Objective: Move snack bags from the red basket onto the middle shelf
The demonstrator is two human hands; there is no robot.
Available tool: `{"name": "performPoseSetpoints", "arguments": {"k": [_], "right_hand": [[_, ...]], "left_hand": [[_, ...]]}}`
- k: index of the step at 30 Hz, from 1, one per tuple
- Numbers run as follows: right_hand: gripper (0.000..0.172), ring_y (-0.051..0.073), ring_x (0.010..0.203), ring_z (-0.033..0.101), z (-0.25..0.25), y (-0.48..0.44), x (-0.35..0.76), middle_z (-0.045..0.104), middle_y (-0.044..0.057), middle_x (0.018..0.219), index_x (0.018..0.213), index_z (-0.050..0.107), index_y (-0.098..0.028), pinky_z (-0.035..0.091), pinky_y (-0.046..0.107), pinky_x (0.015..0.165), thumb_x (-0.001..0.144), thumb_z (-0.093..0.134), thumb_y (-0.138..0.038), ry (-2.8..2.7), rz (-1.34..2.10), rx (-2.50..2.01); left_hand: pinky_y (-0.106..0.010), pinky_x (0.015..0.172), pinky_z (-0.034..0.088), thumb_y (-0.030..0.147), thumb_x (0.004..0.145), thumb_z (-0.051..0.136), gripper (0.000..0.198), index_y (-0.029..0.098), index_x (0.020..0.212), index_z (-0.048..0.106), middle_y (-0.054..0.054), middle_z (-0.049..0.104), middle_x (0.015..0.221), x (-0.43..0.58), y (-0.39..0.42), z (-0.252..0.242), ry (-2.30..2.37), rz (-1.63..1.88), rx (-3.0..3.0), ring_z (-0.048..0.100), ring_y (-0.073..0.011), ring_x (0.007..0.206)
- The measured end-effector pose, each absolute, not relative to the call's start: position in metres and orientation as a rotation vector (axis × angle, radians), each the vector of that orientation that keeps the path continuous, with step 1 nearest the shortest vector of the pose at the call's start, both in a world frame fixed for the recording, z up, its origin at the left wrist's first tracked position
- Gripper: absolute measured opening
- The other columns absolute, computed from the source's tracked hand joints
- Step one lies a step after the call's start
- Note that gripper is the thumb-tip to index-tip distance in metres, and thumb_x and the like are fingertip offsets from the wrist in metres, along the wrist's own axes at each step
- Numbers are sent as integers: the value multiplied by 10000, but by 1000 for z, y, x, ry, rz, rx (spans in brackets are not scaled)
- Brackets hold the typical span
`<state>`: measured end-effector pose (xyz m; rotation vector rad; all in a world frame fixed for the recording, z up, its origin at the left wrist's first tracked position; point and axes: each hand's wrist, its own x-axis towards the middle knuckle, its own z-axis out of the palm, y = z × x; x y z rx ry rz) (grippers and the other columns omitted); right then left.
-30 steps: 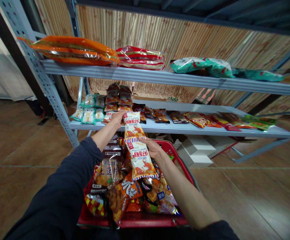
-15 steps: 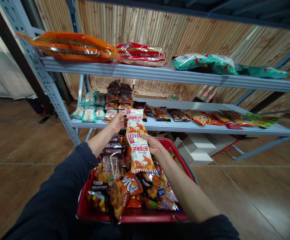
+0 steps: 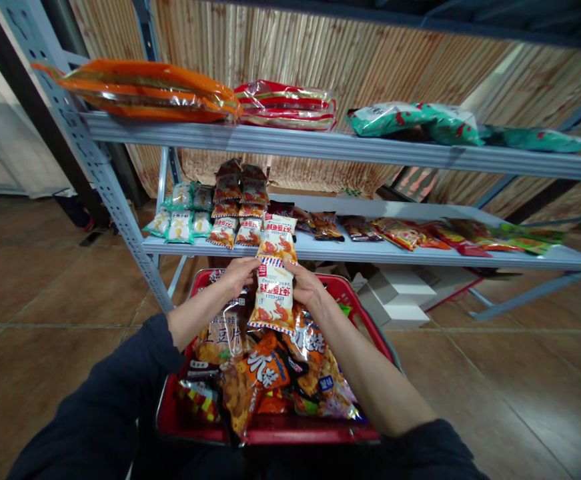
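A joined strip of white-and-orange snack packets [image 3: 273,293] hangs between my hands over the basket, its upper packet close to the lower shelf's edge. My left hand [image 3: 241,275] pinches the strip's left side near the striped seam. On the opposite side, my right hand [image 3: 304,283] grips the same seam, thumb on top. Below is a red basket [image 3: 265,437] filled with bagged snacks, among them an orange-and-black bag [image 3: 265,363] and a brown potato-chip bag [image 3: 223,337]. Matching packets [image 3: 235,230] stand in two columns on the shelf, left of the strip.
Green-and-white packets [image 3: 180,225] occupy the lower shelf's [image 3: 420,257] left end; assorted bags [image 3: 395,233] lie along its right. Above, the upper shelf [image 3: 290,143] holds a large orange bag [image 3: 145,90], a red one and teal ones. White boxes [image 3: 395,293] sit beneath.
My left hand has moved down from the upper packet to the seam. The strip has shifted slightly, revealing more of the packet columns on the shelf.
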<state>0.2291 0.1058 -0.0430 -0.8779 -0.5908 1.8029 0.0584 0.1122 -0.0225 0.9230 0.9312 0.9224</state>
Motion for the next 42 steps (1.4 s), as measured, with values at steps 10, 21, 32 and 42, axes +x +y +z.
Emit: {"name": "performPoseSetpoints", "arguments": {"k": [10, 21, 32, 42], "right_hand": [[171, 204, 693, 665, -38, 103, 228, 707, 75, 791, 946, 586, -129, 499, 418, 791, 788, 552, -184, -539, 1749, -891], [116, 209, 714, 665, -33, 106, 235, 705, 57, 758, 898, 585, -151, 479, 438, 819, 793, 546, -179, -466, 1735, -904], [176, 217, 666, 664, -27, 105, 236, 702, 78, 728, 958, 565, -137, 469, 479, 809, 833, 493, -238, -424, 1734, -979], [140, 222, 663, 665, -27, 102, 238, 704, 90, 745, 923, 580, -133, 481, 471, 797, 817, 506, -190, -456, 1703, -981]], "left_hand": [[-240, 616, 434, 472, 680, 641, 379, 145, 872, 622, -70, 666, 847, 61, 96, -20, 912, 894, 922, 583, -122, 664], [-337, 715, 491, 338, 578, 764, 507, 119, 985, 555, -119, 665, 909, 72, 68, -30, 766, 791, 817, 631, -191, 731], [-245, 497, 424, 316, 585, 741, 478, 138, 976, 531, -32, 639, 730, 72, 55, -28, 909, 657, 963, 551, -122, 521], [-249, 556, 427, 273, 591, 719, 467, 123, 992, 533, -81, 648, 870, 73, 54, -28, 922, 698, 1024, 573, -145, 644]]}}
